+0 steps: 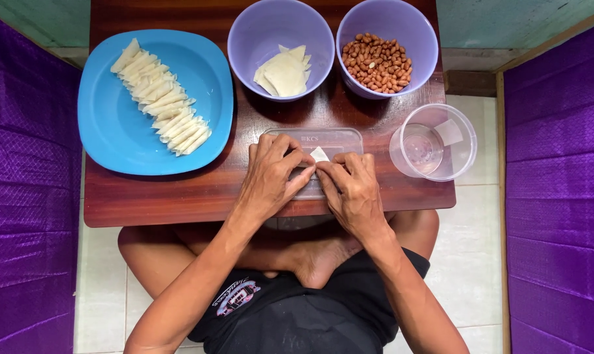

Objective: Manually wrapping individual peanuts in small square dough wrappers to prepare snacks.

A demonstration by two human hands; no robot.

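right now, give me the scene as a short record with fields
left hand: pinching the wrapper
right hand: pinching the same wrapper
under hands: clear lid on the table
plate: row of folded pieces
left bowl: flat wrappers
right bowl: peanuts
far right: clear cup

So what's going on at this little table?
A person sits cross-legged at a low wooden table. The left hand and right hand pinch a small pale wrapper over a clear plastic lid. A blue plate holds a row of folded pieces; bowls hold wrappers and peanuts.
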